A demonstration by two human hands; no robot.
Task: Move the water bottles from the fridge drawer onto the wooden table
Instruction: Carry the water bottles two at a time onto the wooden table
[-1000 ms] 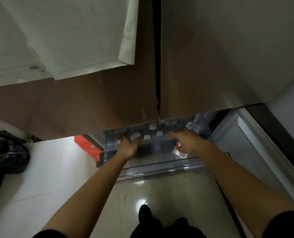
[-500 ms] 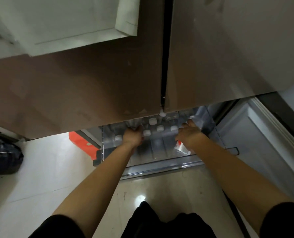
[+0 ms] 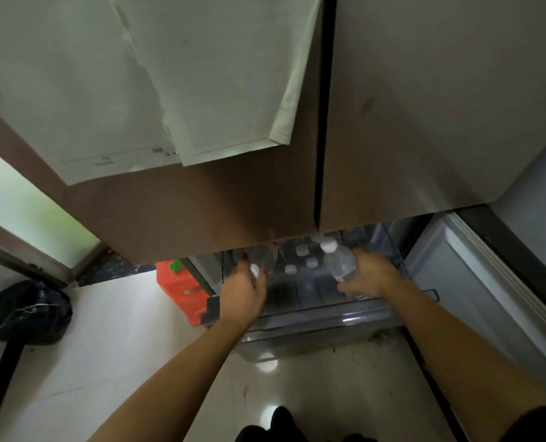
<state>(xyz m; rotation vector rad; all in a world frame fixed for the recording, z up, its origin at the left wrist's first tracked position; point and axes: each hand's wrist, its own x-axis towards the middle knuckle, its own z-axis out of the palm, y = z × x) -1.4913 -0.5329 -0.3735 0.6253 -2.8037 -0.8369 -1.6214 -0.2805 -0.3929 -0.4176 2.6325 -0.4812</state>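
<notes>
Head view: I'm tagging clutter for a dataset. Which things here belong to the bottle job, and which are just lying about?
Job: left grip holding a water bottle; right grip holding a second bottle; capped bottles standing in the fridge drawer.
Lying about: orange container; black bag; papers on the fridge door.

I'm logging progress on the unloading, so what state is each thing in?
Clear plastic fridge drawer: pulled open.
Brown upper fridge doors: closed.
Left hand: grips left white-capped clear bottle.
Right hand: grips right white-capped clear bottle, tilted.
Other white-capped bottles: standing in the drawer.
</notes>
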